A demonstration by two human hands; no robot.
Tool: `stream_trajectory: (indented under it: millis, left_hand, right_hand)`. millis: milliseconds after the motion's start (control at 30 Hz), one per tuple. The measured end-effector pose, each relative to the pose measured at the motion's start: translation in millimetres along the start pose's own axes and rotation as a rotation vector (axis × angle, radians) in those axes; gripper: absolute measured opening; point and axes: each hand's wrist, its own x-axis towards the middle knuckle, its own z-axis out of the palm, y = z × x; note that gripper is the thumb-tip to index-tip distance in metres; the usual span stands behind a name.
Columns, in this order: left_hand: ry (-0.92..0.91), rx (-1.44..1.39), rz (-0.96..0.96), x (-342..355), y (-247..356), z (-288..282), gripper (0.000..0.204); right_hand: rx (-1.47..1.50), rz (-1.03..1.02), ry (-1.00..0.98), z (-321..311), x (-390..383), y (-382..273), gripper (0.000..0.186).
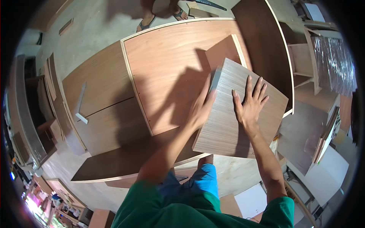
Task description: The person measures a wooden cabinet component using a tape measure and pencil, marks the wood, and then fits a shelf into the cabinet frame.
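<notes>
A wood-grain panel (220,125) is tilted in front of me, across the near right part of a large wooden cabinet frame (163,45). My right hand (251,106) lies flat on the panel's face with its fingers spread. Along the panel's left edge, my left hand (203,106) is closed around a small grey-blue block (216,79), pressed to that edge. The block is blurred, so its exact kind does not show. Behind the panel, an upright divider board (224,53) stands in the cabinet, partly hidden.
A try square (81,102) lies on the wooden board at left. Beyond the cabinet show another person's sandalled feet (146,22) and a handsaw (209,4). Plastic-wrapped furniture (334,64) and leaning sheets (319,174) crowd the right side.
</notes>
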Motion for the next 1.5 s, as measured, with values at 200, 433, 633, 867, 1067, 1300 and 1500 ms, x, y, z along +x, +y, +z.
stream_trajectory:
  millis: [200,433,633,867,1067,1300,1500]
  left_hand:
    - [0.026,0.055,0.018,-61.2,-24.5,-5.3,0.068]
    - [0.035,0.064,0.079,-55.2,-40.7,-9.4,0.072]
    - [-0.069,-0.022,-0.117,22.7,25.4,-20.4,0.073]
    - [-0.009,-0.101,-0.084,-20.2,13.1,-17.9,0.071]
    - [0.008,0.017,0.093,-66.7,-31.1,-10.0,0.068]
    - [-0.015,0.043,-0.041,-26.4,-10.8,-15.6,0.070]
    - [-0.035,-0.180,-0.056,-23.5,-5.6,-18.6,0.070]
  right_hand:
    - [-0.033,-0.008,-0.013,4.1,-8.0,2.3,0.093]
    - [0.012,-0.006,-0.028,4.1,-3.5,-6.4,0.092]
    - [0.011,-0.007,-0.003,5.0,-5.1,-7.8,0.092]
    - [-0.002,-0.004,-0.015,7.2,-10.2,-8.8,0.092]
    - [-0.016,0.018,0.030,5.0,-2.0,-1.9,0.092]
    - [0.015,0.022,0.011,12.4,-15.0,-9.8,0.092]
    - [0.019,0.021,0.044,13.6,-13.2,-15.3,0.093]
